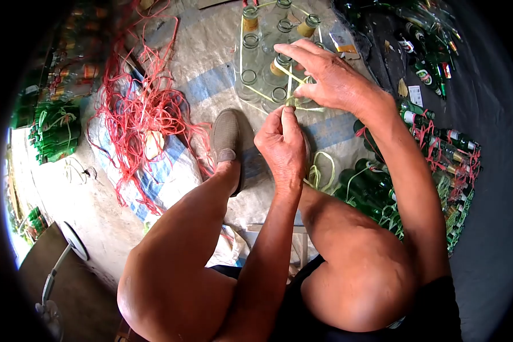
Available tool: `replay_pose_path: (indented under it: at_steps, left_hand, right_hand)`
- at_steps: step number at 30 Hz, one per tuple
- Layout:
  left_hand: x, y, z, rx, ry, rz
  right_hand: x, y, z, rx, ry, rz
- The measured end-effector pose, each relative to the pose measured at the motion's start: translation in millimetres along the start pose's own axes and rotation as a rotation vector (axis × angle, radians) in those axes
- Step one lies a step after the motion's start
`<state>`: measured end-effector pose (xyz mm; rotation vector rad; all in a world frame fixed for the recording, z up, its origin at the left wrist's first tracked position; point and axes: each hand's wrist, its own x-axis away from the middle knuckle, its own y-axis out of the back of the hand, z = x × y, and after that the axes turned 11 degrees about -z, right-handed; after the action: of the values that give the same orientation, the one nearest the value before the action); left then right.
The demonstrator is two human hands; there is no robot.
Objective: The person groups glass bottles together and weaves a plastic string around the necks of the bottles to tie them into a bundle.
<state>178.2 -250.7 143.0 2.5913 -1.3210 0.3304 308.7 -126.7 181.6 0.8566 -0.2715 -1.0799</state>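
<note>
Clear glass bottles (249,57) stand upright in a cluster on the ground ahead of me, some with yellow labels. Pale yellow-green string (290,85) runs around the group and across its near side. At the nearest bottles, my left hand (282,142) is closed, thumb and forefinger pinching the string. My right hand (336,74) reaches over the cluster from the right with its fingers stretched and apart. String passes close to its thumb and fingers; whether it touches them I cannot tell.
A tangled heap of red string (148,108) lies left on a blue-and-white sheet (171,176). Green bottles (370,182) lie to the right, several tied in bundles. Another green bundle (57,131) is at far left. A standing fan (48,285) is at lower left.
</note>
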Motion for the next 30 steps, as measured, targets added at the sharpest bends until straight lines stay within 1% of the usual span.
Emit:
replay_pose_path:
  at_steps: [1,5,8,9,12,16,17,20,24,30]
  left_hand:
    - [-1.9,1.6,-1.2,-0.054,-0.070,0.004]
    - [-4.9,5.9,-2.4,-0.085,-0.081,0.042]
    - [-8.6,9.7,-4.2,-0.115,-0.195,0.061]
    - [-9.2,10.3,-6.1,-0.122,-0.239,0.059]
    - [-14.0,16.0,-14.6,-0.290,-0.337,0.129]
    - [-19.4,17.8,-37.7,-0.537,-0.535,0.120]
    - [-20.6,19.0,-44.9,-0.608,-0.536,0.148]
    - [-30.1,19.0,-51.9,-0.777,-0.658,0.180]
    - [-38.7,18.1,-73.2,-0.842,-0.712,0.242]
    - [-65.9,10.6,-82.3,-0.892,-0.813,0.363]
  right_hand:
    - [1.3,-1.3,-1.1,-0.011,-0.007,0.003]
    - [5.1,-2.8,-4.2,-0.029,-0.034,0.011]
    - [8.2,-7.6,-10.4,0.024,0.048,-0.038]
    - [9.2,-7.4,-9.7,0.013,0.042,-0.035]
    - [10.3,-7.2,-7.8,-0.011,0.014,-0.032]
    - [10.5,-8.7,-5.6,-0.040,-0.029,-0.034]
    - [11.2,-9.3,-5.2,-0.043,-0.048,-0.030]
    - [10.7,-11.1,-8.5,-0.025,-0.057,-0.024]
    - [9.8,-12.1,-10.0,-0.038,-0.044,-0.026]
    - [11.7,-16.0,-13.9,-0.039,-0.025,-0.059]
